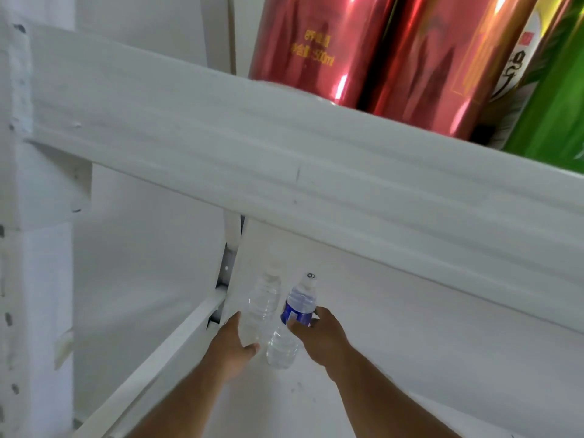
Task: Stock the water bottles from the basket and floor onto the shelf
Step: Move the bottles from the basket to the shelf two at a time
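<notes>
From the head view I have my left hand (232, 346) wrapped round the clear bottle (264, 306) and my right hand (319, 338) clamped on the blue-labelled bottle (300, 306), both upright, side by side on the shelf (410, 358), a third bottle (281, 349) between my hands.

Red can (303, 49), upper shelf: yellow print, last line ends "500ml"; characters before it blurred, unreadable. White-labelled container (518, 67) between the red and green cans: black brush-style characters, not legible. Blue bottle label (298, 311): white marks, too small to read.
</notes>
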Motion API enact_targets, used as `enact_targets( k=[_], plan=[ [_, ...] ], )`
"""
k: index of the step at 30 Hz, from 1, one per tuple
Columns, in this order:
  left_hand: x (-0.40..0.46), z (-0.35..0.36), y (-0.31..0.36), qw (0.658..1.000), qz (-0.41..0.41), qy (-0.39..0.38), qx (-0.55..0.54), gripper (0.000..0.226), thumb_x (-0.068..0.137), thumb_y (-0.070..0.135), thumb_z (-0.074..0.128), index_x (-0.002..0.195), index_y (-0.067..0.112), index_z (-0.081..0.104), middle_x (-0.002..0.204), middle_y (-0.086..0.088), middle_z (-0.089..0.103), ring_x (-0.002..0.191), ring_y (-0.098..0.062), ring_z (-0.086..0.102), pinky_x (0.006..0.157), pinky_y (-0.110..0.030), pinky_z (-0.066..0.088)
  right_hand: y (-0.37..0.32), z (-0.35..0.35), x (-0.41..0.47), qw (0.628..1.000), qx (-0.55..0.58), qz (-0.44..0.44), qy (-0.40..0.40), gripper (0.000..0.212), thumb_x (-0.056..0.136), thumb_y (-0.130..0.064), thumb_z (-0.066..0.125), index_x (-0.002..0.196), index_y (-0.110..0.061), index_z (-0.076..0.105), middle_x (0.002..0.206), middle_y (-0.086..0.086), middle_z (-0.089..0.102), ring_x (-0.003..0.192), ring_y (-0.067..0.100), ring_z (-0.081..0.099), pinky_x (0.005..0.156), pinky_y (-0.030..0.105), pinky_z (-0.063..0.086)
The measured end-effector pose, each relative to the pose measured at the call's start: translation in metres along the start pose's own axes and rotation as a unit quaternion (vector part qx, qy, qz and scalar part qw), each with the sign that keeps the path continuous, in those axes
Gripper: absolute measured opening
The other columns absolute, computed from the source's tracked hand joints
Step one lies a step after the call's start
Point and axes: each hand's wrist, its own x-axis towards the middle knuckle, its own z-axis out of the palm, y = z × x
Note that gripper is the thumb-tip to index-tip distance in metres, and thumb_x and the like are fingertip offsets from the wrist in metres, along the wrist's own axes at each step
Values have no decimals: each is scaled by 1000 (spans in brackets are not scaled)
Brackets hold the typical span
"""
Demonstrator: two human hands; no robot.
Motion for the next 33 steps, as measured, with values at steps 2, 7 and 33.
enact_targets(
  k=[2,7,33],
  plan=[
    [-18,-5,7,1000,-9,7,15,82,85,30,72,153,18,28,151,-4,45,136,-21,45,111,-34,38,-2,-1,-12,999,-33,25,-9,77,87,-49,67,146,-10,37,134,6,55,109,17,57,82,22,46],
    [-94,-26,31,996,0,-33,87,78,89,34,63,155,24,23,155,0,38,137,-19,44,108,-28,40,-10,-2,-63,990,-126,45,-54,71,97,-39,57,151,-5,28,150,10,45,132,25,49,95,24,39],
    [-359,-63,92,895,52,-161,412,72,92,41,52,155,28,19,160,4,26,139,-25,35,110,-40,37,23,-31,-373,936,-331,-54,-110,74,98,-49,42,156,-12,16,165,9,15,152,26,13,120,41,18]
  ],
)
